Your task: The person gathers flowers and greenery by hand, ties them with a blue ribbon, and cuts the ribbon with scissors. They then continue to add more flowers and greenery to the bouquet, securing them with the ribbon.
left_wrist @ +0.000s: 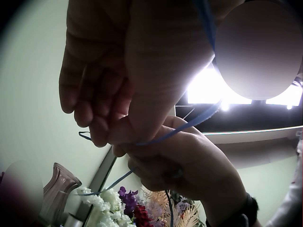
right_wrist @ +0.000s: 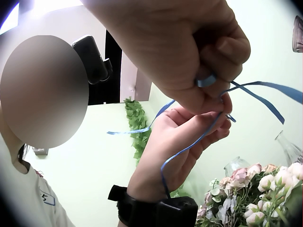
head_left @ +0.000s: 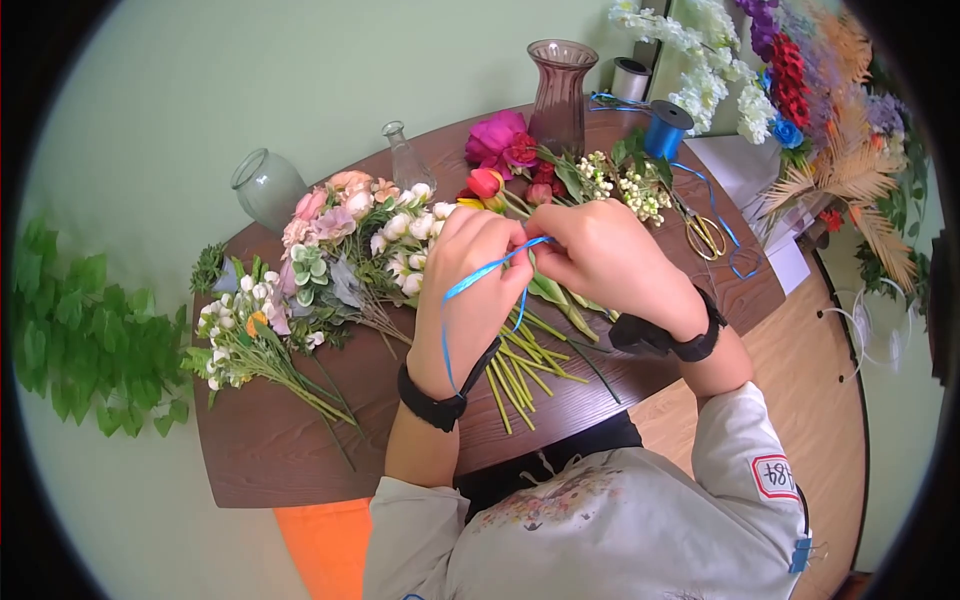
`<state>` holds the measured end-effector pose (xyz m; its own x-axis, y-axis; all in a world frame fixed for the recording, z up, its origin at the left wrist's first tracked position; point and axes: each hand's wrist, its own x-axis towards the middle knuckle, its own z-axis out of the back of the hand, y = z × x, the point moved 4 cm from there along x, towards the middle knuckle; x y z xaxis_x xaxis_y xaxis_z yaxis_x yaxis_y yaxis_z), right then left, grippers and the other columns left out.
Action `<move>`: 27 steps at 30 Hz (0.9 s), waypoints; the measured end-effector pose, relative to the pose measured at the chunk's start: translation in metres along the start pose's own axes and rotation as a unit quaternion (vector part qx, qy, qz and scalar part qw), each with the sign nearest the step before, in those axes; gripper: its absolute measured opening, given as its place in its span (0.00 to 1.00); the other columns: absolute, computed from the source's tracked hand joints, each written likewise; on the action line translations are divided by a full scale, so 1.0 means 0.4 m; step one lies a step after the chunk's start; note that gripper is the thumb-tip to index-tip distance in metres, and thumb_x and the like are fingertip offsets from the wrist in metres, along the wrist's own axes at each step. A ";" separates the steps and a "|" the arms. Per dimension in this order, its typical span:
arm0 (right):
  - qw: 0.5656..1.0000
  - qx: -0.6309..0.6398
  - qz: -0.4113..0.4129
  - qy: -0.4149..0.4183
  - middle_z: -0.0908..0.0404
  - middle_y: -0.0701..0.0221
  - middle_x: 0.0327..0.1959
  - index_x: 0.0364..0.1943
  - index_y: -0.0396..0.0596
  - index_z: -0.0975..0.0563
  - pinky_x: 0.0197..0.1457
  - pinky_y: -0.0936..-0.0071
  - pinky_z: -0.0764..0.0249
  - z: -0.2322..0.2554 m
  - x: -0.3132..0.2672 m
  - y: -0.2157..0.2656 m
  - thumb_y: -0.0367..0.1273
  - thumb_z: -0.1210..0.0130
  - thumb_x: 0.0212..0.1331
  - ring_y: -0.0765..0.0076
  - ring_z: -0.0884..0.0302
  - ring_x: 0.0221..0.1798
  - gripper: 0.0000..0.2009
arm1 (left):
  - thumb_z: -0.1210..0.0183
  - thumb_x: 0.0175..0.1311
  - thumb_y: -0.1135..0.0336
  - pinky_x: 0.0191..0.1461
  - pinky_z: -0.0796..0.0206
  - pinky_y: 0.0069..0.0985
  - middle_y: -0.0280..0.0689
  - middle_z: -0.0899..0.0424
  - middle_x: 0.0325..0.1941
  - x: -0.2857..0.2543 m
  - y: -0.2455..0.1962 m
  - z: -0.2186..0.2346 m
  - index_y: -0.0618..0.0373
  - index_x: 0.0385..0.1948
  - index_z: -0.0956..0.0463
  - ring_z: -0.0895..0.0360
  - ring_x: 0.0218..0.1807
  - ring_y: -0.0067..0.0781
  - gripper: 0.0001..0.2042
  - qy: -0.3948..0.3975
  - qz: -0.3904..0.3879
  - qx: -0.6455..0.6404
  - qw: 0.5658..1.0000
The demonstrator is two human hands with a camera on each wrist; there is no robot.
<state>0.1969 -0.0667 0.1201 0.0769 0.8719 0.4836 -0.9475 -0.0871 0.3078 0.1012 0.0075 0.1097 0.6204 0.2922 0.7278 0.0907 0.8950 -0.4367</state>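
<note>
Both hands meet above the flowers, fingertips close together on a thin blue ribbon [head_left: 478, 277]. My left hand [head_left: 470, 290] pinches it between thumb and fingers, and a length drapes over the back of that hand to the wrist. The right hand [head_left: 605, 262] pinches the ribbon from the other side, its fingers curled. In the right wrist view loose ribbon ends [right_wrist: 265, 101] stick out past the fingertips. Below the hands, green stems [head_left: 520, 375] fan out over the table, with red and yellow tulips [head_left: 486, 184] behind the hands.
White and pink flowers [head_left: 345, 205] lie at the left of the dark wooden table [head_left: 290, 460]. Glass vases, including a purple one [head_left: 562, 100], stand at the back. A blue ribbon spool [head_left: 667, 130] and gold-handled scissors [head_left: 705, 238] are on the right.
</note>
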 end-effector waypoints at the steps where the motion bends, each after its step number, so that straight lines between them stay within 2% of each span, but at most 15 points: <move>1: 1.000 -0.017 0.006 -0.005 0.29 0.60 0.13 0.20 0.42 0.30 0.23 0.63 0.32 0.001 0.001 0.005 0.31 0.48 0.40 0.53 0.29 0.20 0.07 | 0.45 0.37 0.79 0.32 0.39 0.31 0.40 0.30 0.20 0.001 -0.002 -0.001 0.62 0.18 0.33 0.33 0.30 0.40 0.06 0.001 -0.012 0.011 1.000; 4: 0.999 -0.040 0.015 -0.013 0.29 0.60 0.12 0.19 0.42 0.30 0.22 0.63 0.32 0.002 0.000 0.011 0.31 0.47 0.40 0.53 0.29 0.19 0.07 | 0.45 0.37 0.79 0.33 0.40 0.31 0.40 0.30 0.21 0.001 0.000 -0.006 0.63 0.19 0.33 0.33 0.30 0.40 0.06 0.005 -0.022 0.019 1.000; 7: 0.998 -0.052 -0.012 0.019 0.28 0.62 0.15 0.25 0.44 0.28 0.24 0.66 0.33 0.001 0.001 0.006 0.30 0.47 0.40 0.56 0.28 0.21 0.07 | 0.45 0.37 0.79 0.33 0.40 0.32 0.41 0.30 0.21 0.002 -0.002 -0.006 0.63 0.19 0.33 0.33 0.30 0.40 0.06 -0.008 -0.020 0.015 1.000; 13: 0.998 -0.062 -0.021 0.005 0.27 0.61 0.16 0.25 0.44 0.27 0.24 0.65 0.33 0.001 0.001 0.004 0.29 0.47 0.40 0.56 0.28 0.21 0.06 | 0.43 0.39 0.79 0.33 0.39 0.29 0.40 0.27 0.24 0.002 -0.005 -0.006 0.63 0.20 0.31 0.31 0.30 0.39 0.06 -0.014 -0.016 0.030 0.999; 15: 0.998 -0.053 0.016 -0.029 0.30 0.60 0.11 0.18 0.40 0.31 0.21 0.63 0.33 0.002 0.002 0.008 0.29 0.48 0.39 0.52 0.29 0.18 0.06 | 0.44 0.38 0.79 0.33 0.39 0.30 0.41 0.28 0.23 0.002 -0.003 -0.009 0.63 0.20 0.32 0.32 0.30 0.40 0.06 -0.011 -0.022 0.027 0.999; 27: 0.999 -0.033 -0.005 -0.022 0.30 0.59 0.12 0.19 0.41 0.30 0.22 0.62 0.33 0.002 -0.001 0.001 0.30 0.48 0.39 0.52 0.29 0.19 0.06 | 0.44 0.36 0.80 0.33 0.40 0.32 0.41 0.30 0.23 0.004 0.003 -0.015 0.63 0.21 0.33 0.33 0.31 0.42 0.08 -0.003 -0.017 0.003 1.000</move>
<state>0.1966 -0.0674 0.1209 0.0980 0.8501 0.5174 -0.9651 -0.0458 0.2580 0.1071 0.0069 0.1071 0.6132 0.2633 0.7448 0.1063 0.9067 -0.4081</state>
